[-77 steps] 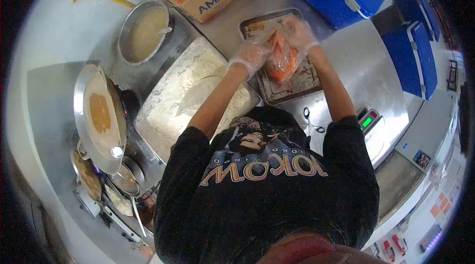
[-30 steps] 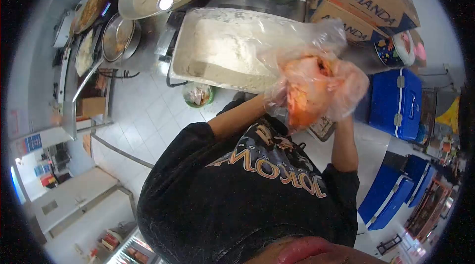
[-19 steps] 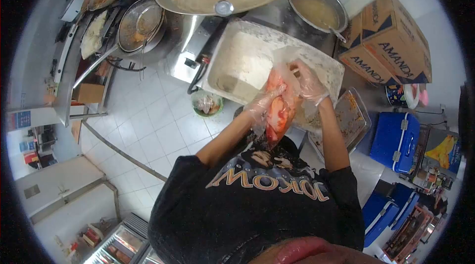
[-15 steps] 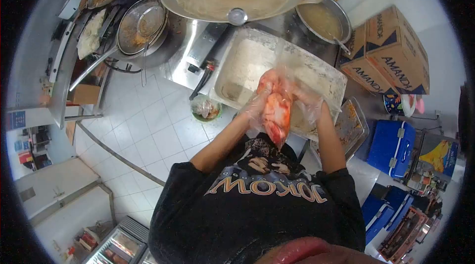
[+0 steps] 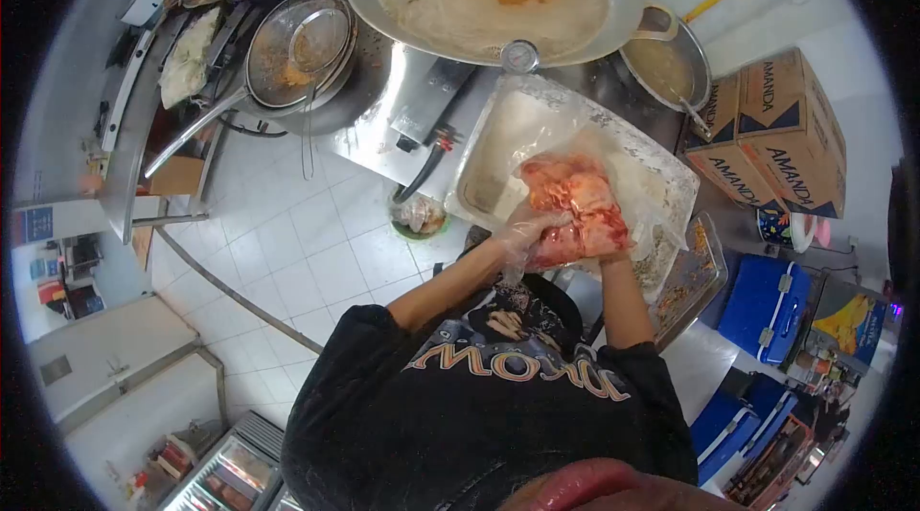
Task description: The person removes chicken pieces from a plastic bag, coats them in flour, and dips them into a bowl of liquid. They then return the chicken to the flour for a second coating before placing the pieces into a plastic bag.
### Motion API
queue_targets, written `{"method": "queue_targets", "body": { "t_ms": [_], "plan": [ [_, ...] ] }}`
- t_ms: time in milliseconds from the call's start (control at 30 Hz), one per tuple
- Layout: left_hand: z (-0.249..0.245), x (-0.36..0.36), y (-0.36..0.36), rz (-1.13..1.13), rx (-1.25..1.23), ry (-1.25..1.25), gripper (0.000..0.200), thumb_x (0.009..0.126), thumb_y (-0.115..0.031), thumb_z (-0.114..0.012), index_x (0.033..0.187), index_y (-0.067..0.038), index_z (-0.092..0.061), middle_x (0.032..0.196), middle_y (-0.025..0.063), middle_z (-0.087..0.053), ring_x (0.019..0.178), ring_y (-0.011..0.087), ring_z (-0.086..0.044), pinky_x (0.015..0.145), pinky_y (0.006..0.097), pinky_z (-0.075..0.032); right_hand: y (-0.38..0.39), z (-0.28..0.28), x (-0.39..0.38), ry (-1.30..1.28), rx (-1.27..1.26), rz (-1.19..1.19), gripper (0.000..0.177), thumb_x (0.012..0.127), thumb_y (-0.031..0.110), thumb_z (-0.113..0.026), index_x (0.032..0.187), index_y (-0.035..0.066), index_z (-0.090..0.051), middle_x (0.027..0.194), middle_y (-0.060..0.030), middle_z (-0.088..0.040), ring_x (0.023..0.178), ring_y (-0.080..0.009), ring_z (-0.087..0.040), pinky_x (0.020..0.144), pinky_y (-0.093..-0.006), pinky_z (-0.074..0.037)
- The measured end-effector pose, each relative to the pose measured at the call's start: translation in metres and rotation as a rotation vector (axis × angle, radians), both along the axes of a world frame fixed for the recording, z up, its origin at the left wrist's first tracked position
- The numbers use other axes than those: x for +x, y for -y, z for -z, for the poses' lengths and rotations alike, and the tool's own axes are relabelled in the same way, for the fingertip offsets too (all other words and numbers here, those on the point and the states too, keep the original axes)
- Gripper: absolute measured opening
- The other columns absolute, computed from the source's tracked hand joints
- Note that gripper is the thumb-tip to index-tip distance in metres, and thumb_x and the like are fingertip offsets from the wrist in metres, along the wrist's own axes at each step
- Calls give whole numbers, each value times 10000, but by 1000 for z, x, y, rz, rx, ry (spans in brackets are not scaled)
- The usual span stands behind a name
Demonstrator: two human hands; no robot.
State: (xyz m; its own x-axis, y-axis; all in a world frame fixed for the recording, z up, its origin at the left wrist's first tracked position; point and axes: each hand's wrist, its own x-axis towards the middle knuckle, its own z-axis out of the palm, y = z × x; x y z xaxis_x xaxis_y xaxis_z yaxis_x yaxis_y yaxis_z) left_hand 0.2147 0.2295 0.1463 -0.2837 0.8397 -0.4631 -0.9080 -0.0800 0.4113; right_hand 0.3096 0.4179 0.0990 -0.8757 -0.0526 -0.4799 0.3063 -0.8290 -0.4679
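A clear plastic bag of raw meat (image 5: pixel 575 204), pinkish red and glossy, is held in front of my chest over the near side of a metal tray (image 5: pixel 628 118). White flour-like powder coats the tray. My left hand (image 5: pixel 532 231), in a thin clear glove, is closed on the bag's left side with the thumb across its top. Under the bag's right side, my right hand (image 5: pixel 614 262) supports it, its fingers mostly hidden by the meat. Loose plastic film (image 5: pixel 661 241) hangs by the right hand.
Beyond the tray stands a large pan (image 5: pixel 402 8) of foamy liquid with a thermometer (image 5: pixel 518 56) at its rim. A strainer (image 5: pixel 264 61) is at left, a pot (image 5: pixel 695 56) and cartons (image 5: pixel 781 142) at right. A crumb-strewn tray (image 5: pixel 704 262) and blue coolers (image 5: pixel 762 305) sit nearer right.
The meat bag has turned from narrow and upright to spread broad side up. My left hand has shifted onto its side and the right underneath. The camera view has shifted slightly.
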Motion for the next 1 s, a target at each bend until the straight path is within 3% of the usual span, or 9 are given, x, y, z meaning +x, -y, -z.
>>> {"method": "queue_targets", "body": {
  "t_ms": [200,300,500,600,667,767,867,933,1000],
  "plan": [
    [10,-4,-7,-133,-112,-76,631,820,-103,-684,1310,17,-305,1193,164,-533,1052,247,-581,887,373,-514,-8,-21,-1,84,169,37,476,964,333,-465,1339,44,-422,1299,-118,-500,1170,-207,-500,1005,-328,-400],
    [-3,-3,-7,8,-385,-520,721,793,-142,-720,1306,11,-237,1192,172,-513,1094,253,-547,903,354,-499,10,-46,-4,5,1016,-248,466,942,259,-535,1332,31,-422,1296,-108,-504,1169,-200,-498,1016,-320,-377],
    [-2,-5,-6,-83,-79,-632,917,742,-94,-735,1349,32,-60,1274,173,-420,1202,262,-449,932,333,-472,22,-72,-3,17,1119,-169,440,930,220,-562,1303,17,-447,1273,-92,-520,1172,-198,-490,1010,-325,-375],
    [-13,-5,-2,1,-270,-413,906,781,-165,-720,1367,24,-55,1232,182,-472,1142,251,-500,923,351,-479,26,-66,3,18,1026,-81,397,947,224,-531,1281,15,-478,1262,-110,-535,1178,-210,-491,1010,-331,-373],
    [59,18,-10,-106,-278,-723,893,790,-157,-709,1360,21,-45,1276,185,-429,1159,250,-479,927,358,-475,19,-55,3,-14,1178,-96,384,956,221,-509,1276,11,-483,1262,-130,-537,1179,-222,-492,1006,-333,-372],
    [-23,3,7,-17,-258,-186,896,782,-171,-720,1349,12,-52,1303,186,-388,1164,246,-466,915,331,-474,21,-63,0,72,1319,-93,377,965,232,-478,1255,-7,-493,1241,-154,-547,1165,-226,-500,995,-326,-370],
    [-19,0,6,-21,-250,-314,907,770,-215,-736,1336,20,-66,1318,183,-348,1170,240,-454,884,309,-483,8,-42,-3,136,1509,-86,370,978,267,-407,1188,-9,-537,1164,-180,-591,1097,-280,-551,940,-334,-406],
    [4,0,1,15,-304,-667,926,746,-301,-764,1314,44,-119,1272,181,-388,1154,254,-458,924,335,-450,16,-49,1,90,1507,-49,361,973,271,-399,1159,7,-559,1106,-195,-619,1038,-311,-587,893,-353,-438],
    [18,8,-5,58,-300,-651,956,733,-357,-772,1313,60,-137,1260,183,-395,1166,263,-440,983,357,-404,41,-70,6,111,1639,-98,326,970,224,-407,1135,-8,-565,1070,-176,-636,985,-263,-606,863,-340,-454]
  ]
}}
